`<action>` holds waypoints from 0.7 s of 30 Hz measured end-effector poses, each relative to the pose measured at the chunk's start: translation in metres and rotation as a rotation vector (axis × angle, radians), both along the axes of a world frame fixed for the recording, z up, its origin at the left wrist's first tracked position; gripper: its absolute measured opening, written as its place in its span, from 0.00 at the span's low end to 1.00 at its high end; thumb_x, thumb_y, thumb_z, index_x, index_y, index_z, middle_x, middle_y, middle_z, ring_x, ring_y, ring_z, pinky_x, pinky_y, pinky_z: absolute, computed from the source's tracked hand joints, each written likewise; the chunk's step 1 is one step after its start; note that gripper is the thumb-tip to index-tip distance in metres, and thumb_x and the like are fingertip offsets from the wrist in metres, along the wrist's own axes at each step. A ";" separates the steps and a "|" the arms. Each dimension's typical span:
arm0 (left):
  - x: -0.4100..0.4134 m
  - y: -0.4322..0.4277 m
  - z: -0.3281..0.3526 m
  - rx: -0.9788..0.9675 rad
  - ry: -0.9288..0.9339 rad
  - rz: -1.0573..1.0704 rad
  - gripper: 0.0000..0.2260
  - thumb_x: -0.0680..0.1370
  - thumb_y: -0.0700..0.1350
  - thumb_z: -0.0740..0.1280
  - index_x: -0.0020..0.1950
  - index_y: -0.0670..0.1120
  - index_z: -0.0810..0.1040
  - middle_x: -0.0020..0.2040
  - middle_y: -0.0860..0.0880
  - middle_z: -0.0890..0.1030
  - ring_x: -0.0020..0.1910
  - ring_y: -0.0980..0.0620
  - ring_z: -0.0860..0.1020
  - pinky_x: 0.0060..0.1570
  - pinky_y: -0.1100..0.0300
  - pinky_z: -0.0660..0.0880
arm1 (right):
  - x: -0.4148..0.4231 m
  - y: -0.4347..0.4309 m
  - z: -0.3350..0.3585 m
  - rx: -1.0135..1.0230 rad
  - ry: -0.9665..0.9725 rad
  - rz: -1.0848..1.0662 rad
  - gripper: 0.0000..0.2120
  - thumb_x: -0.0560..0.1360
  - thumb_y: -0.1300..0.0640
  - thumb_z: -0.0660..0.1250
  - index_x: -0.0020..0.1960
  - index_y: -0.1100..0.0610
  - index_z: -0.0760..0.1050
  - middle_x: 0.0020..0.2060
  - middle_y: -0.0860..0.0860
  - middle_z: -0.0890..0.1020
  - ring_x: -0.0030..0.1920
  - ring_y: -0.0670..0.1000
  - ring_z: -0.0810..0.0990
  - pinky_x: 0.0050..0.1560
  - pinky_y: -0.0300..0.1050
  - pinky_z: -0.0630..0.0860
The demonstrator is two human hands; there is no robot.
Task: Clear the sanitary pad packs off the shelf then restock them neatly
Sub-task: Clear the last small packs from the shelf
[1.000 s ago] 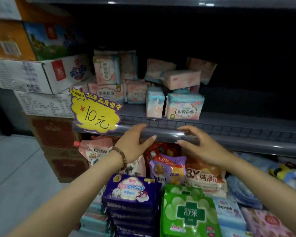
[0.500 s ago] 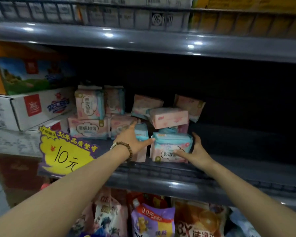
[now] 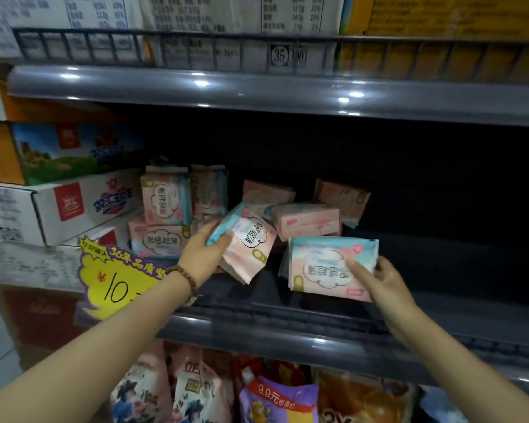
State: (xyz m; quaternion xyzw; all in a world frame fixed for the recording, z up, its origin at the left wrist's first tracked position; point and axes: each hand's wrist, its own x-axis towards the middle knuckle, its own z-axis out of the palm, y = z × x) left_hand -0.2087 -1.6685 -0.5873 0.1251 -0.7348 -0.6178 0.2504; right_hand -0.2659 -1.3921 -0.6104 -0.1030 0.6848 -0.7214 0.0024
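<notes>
Pink and teal sanitary pad packs sit on the dark grey shelf (image 3: pixel 440 285). My left hand (image 3: pixel 203 254) grips one tilted pack (image 3: pixel 248 242), lifted off the shelf floor. My right hand (image 3: pixel 379 279) holds a second pack (image 3: pixel 327 264) by its right end, thumb across its front. Behind them, two upright packs (image 3: pixel 165 199) stand on a flat pack (image 3: pixel 159 239) at the left. Further packs (image 3: pixel 306 219) lie in a loose pile at the back, partly hidden by the held ones.
A yellow 10-yuan price sign (image 3: pixel 116 279) hangs on the shelf's front rail at the left. Cardboard boxes (image 3: pixel 61 206) are stacked left of the packs. An upper shelf edge (image 3: pixel 257 90) overhangs. Bagged goods (image 3: pixel 272 398) fill the tier below. The shelf's right half is dark.
Both hands rose from the shelf's front rail into the shelf and each took hold of a pack; the left pack is now tilted and lifted. The camera view moved up and closer.
</notes>
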 end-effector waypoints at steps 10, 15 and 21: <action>0.133 0.037 -0.040 0.559 0.099 -0.171 0.23 0.72 0.48 0.67 0.67 0.51 0.71 0.59 0.47 0.81 0.51 0.49 0.82 0.46 0.53 0.80 | 0.139 -0.037 0.008 -0.725 -0.513 0.213 0.21 0.70 0.45 0.64 0.58 0.54 0.77 0.54 0.56 0.84 0.56 0.59 0.82 0.63 0.63 0.72; 0.178 0.053 -0.073 0.683 0.088 -0.222 0.34 0.63 0.57 0.75 0.67 0.54 0.71 0.59 0.49 0.81 0.57 0.48 0.80 0.51 0.51 0.77 | 0.196 -0.089 -0.008 -0.681 -0.628 0.291 0.21 0.73 0.43 0.61 0.57 0.55 0.79 0.51 0.57 0.85 0.57 0.59 0.80 0.65 0.64 0.69; 0.212 0.011 -0.082 0.590 0.023 -0.154 0.39 0.60 0.67 0.74 0.66 0.51 0.68 0.59 0.44 0.80 0.55 0.42 0.80 0.51 0.40 0.77 | 0.232 -0.145 -0.024 -0.500 -0.525 0.245 0.25 0.68 0.42 0.66 0.62 0.51 0.76 0.49 0.50 0.86 0.46 0.48 0.84 0.46 0.44 0.76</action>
